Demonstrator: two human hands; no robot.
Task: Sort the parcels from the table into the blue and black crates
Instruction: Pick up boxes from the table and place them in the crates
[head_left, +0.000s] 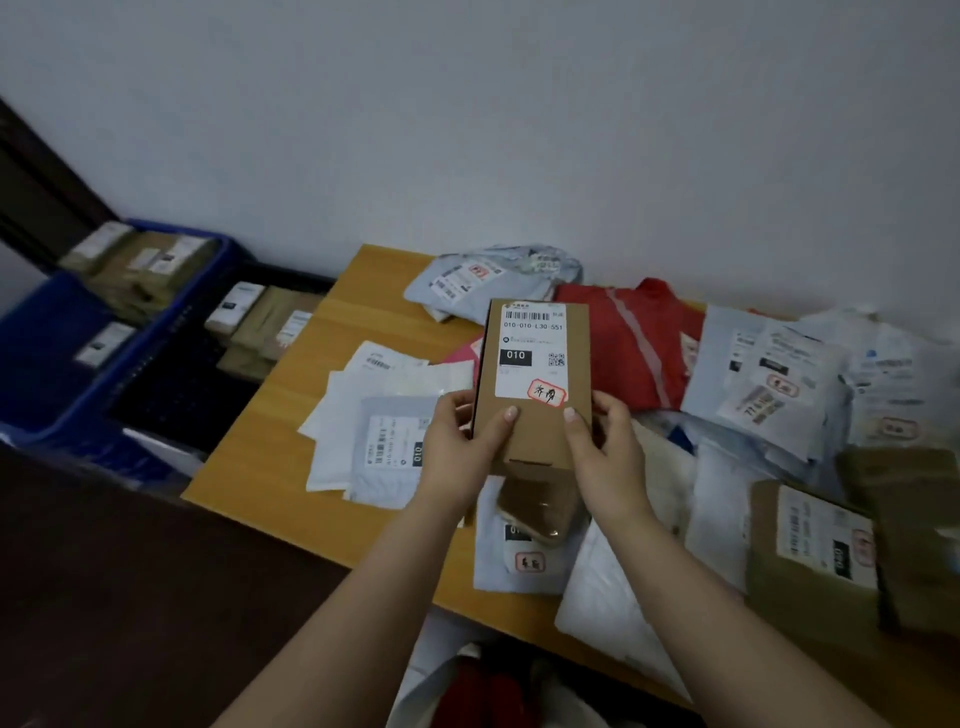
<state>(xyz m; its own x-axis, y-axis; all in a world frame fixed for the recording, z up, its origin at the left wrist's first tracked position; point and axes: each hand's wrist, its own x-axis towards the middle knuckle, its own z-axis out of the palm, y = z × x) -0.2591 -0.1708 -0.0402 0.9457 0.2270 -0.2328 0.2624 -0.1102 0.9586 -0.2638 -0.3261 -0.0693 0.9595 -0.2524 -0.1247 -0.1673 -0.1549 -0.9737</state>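
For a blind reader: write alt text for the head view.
Both hands, left and right, hold a labelled box above a table strewn with parcels. Blue crate and black crate stand left.

Looks like a small back-room parcel sorting spot, not a real warehouse: plain white wall (571, 130), a wooden table (291, 415) heaped with labelled mailer bags (395, 447), and a blue crate (104, 332) beside a black crate (208, 374) holding cardboard boxes.
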